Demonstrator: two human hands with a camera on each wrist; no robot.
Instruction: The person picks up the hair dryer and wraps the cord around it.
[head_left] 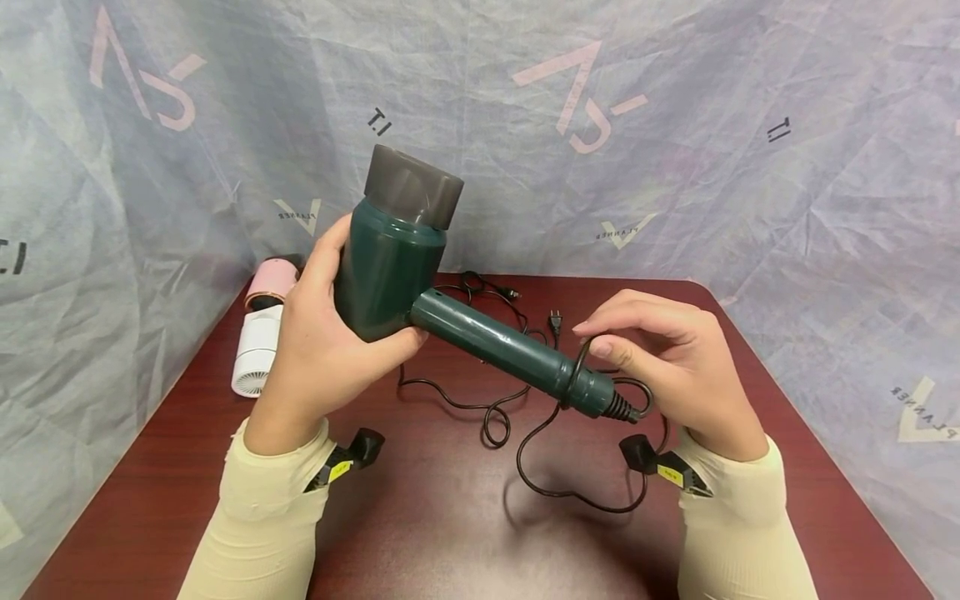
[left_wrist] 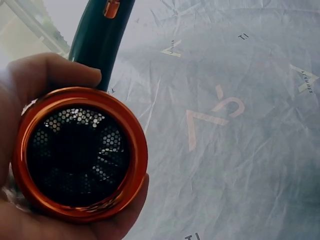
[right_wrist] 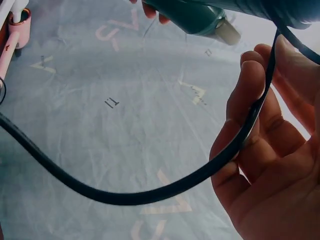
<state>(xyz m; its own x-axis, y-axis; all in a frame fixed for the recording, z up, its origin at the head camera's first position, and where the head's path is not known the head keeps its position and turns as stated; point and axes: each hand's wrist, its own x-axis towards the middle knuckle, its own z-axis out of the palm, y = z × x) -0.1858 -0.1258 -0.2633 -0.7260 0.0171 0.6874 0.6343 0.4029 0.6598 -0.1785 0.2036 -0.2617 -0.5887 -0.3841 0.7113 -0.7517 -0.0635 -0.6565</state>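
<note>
Hair dryer (head_left: 442, 312), held up above the dark red table (head_left: 465, 533), with its barrel (head_left: 390, 258) gripped by the left hand (head_left: 318, 342). Around the handle's (head_left: 502, 346) lower end, a loop of cord (head_left: 575, 375), pinched by the right hand (head_left: 675, 350).

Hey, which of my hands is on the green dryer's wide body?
Your left hand, curled round the green dryer body; your right hand holds the dark cord by the handle.
</note>
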